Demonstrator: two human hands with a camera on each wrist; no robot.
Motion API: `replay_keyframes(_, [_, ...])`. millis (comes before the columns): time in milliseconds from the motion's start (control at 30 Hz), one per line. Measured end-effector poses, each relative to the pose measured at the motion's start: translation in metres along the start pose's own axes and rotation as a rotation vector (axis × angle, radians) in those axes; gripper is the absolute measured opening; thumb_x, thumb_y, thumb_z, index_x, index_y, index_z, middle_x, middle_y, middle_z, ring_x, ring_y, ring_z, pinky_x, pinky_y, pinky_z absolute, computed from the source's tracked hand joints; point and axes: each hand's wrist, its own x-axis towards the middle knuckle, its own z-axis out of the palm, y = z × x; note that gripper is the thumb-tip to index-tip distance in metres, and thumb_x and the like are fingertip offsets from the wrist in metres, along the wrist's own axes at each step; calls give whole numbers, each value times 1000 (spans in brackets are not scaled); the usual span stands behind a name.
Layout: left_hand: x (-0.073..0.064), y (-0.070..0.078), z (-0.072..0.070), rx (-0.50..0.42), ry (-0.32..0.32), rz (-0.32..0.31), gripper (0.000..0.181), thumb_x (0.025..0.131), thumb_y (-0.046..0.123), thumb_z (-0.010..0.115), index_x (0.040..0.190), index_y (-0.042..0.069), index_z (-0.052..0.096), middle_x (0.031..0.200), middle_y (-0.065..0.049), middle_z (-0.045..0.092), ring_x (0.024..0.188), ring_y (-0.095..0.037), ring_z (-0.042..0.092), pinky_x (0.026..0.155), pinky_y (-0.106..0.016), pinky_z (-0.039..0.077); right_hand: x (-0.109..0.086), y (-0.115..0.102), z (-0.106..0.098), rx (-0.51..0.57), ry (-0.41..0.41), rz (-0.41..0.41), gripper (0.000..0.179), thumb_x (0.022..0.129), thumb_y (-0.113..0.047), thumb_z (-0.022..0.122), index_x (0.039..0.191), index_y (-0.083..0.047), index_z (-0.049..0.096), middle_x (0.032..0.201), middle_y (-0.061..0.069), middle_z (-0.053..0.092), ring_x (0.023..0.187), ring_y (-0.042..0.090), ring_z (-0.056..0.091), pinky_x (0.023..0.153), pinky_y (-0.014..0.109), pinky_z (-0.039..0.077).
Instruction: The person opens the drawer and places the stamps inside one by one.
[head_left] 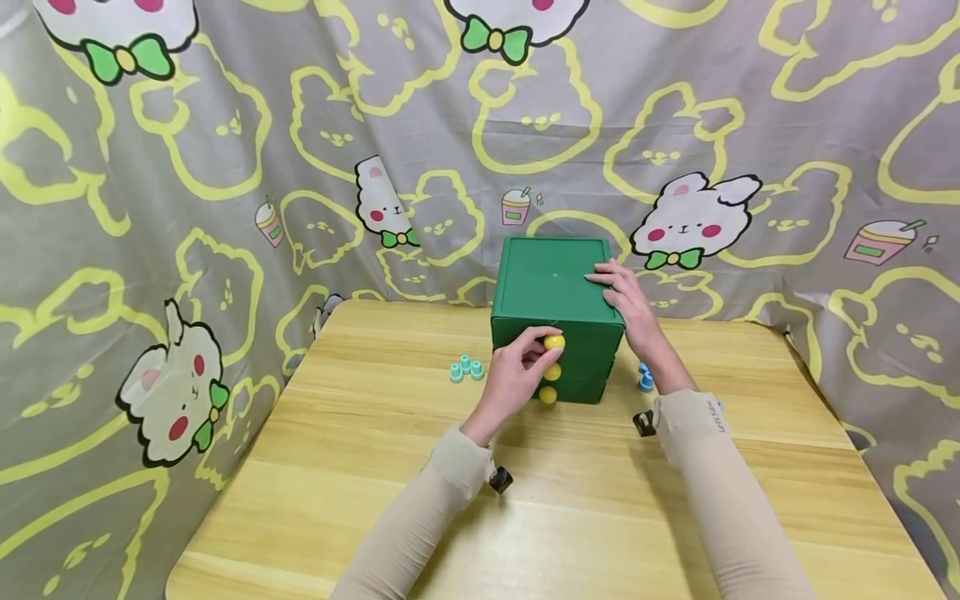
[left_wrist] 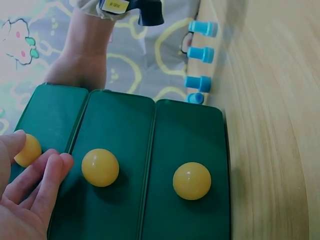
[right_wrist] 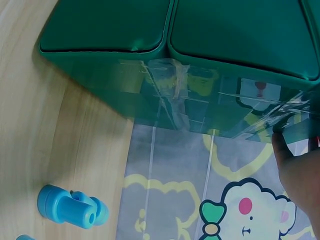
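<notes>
A green drawer box [head_left: 557, 279] with three stacked drawers stands on the table, each drawer front bearing a round yellow knob. My left hand [head_left: 517, 367] pinches the top knob [left_wrist: 31, 151] between thumb and fingers. Below it, the middle knob [left_wrist: 100, 167] and the bottom knob [left_wrist: 192, 181] are untouched. My right hand [head_left: 628, 304] rests on the box's top at its right edge, fingers extended over the lid. In the right wrist view, clear tape [right_wrist: 172, 90] runs along the side of the drawers, and that hand [right_wrist: 302, 175] shows only partly.
Several teal pegs [head_left: 467, 367] stand left of the box. Blue pegs [head_left: 645, 379] stand to its right, near my right forearm; one blue piece [right_wrist: 70, 206] lies on its side. A patterned curtain [head_left: 420, 108] hangs behind the wooden table [head_left: 360, 450].
</notes>
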Motion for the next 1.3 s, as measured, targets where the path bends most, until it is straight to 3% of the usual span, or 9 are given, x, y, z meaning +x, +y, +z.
replay_keyframes(500, [-2, 1, 0, -1, -12, 5, 28, 104, 34, 64, 130, 25, 67, 101, -1, 76, 85, -15, 72, 77, -23, 59, -2, 0, 1, -1, -2, -9, 42, 108, -4, 34, 140, 14, 53, 161, 29, 28, 160, 42, 2, 126, 66, 1])
replay_keyframes(833, [-2, 2, 0, 31, -18, 13, 28, 104, 32, 64, 132, 25, 66, 101, -2, 76, 84, -10, 71, 76, -22, 59, 6, 39, 0, -15, 28, -25, 43, 111, -13, 34, 143, 3, 57, 164, 16, 31, 162, 33, 3, 127, 63, 1])
replay_keyframes(1067, [-3, 4, -3, 90, -43, 21, 30, 107, 33, 59, 136, 27, 64, 105, -1, 74, 85, -7, 68, 78, -22, 58, 6, 42, -1, -16, 27, -41, 43, 111, -17, 35, 143, 1, 58, 163, 15, 32, 162, 29, 4, 128, 62, 1])
replay_keyframes(1300, [-5, 4, -5, 100, -56, 26, 34, 108, 36, 56, 142, 30, 60, 109, -1, 74, 88, -9, 70, 79, -23, 58, 7, 38, -1, -18, 22, -43, 43, 111, -13, 34, 142, 4, 57, 163, 18, 31, 161, 36, 3, 127, 63, 1])
